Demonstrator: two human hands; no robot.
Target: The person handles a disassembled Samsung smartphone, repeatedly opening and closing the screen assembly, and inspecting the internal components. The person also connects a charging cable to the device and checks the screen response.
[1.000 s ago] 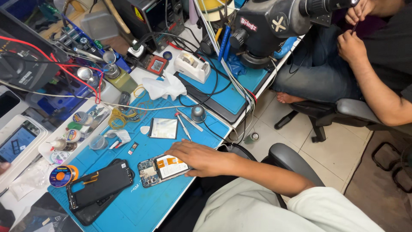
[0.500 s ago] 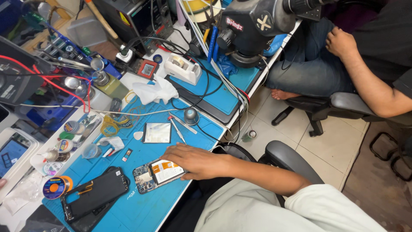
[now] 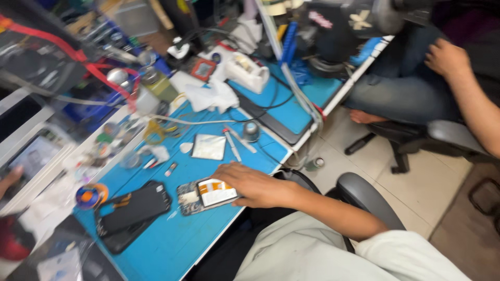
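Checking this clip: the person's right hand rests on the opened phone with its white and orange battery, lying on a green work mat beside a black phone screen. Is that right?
Not quite: the work mat is blue, not green, as the head view shows. The right hand does rest on the opened phone with its white and orange battery, beside the black phone screen.
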